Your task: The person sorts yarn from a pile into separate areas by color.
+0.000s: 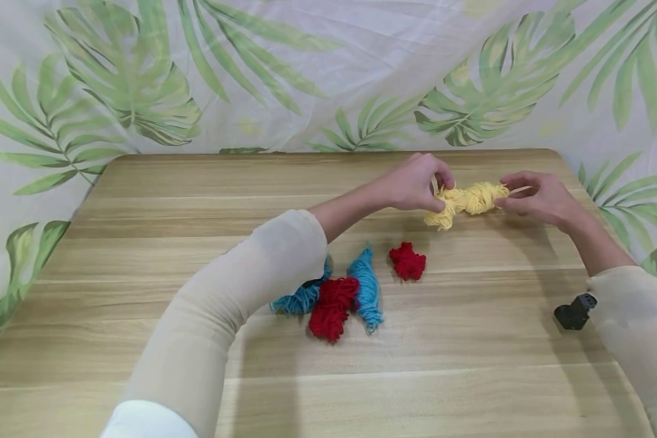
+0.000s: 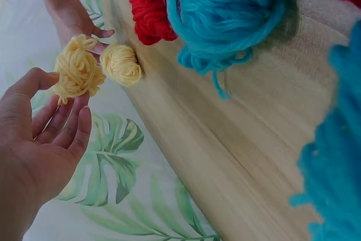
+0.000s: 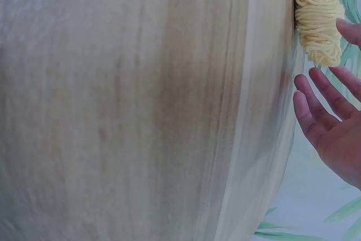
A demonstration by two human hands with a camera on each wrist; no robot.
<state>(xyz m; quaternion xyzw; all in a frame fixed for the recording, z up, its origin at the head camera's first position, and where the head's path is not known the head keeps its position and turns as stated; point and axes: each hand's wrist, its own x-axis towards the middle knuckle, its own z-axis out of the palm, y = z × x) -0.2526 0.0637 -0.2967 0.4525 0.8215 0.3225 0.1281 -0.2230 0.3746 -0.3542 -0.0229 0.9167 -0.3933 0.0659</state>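
Observation:
Between thumb and fingers, my left hand (image 1: 418, 182) pinches a yellow yarn bundle (image 1: 443, 208) toward the back right of the table. A second yellow yarn bundle (image 1: 484, 198) lies end to end with it. My right hand (image 1: 542, 198) is at that bundle's outer end. In the right wrist view, the right fingers (image 3: 333, 105) are spread and fairly straight beside the yellow yarn (image 3: 318, 21); whether they touch it I cannot tell. The left wrist view shows the left thumb against the first yellow bundle (image 2: 79, 71), with fingertips under it.
Nearer on the wooden table (image 1: 443, 377) lie a small red yarn bundle (image 1: 407, 261), a larger red one (image 1: 331, 310) and a blue one (image 1: 367, 289). Another blue bundle (image 1: 301, 298) is partly behind the left sleeve. A black plug-like object (image 1: 572, 313) sits by the right sleeve.

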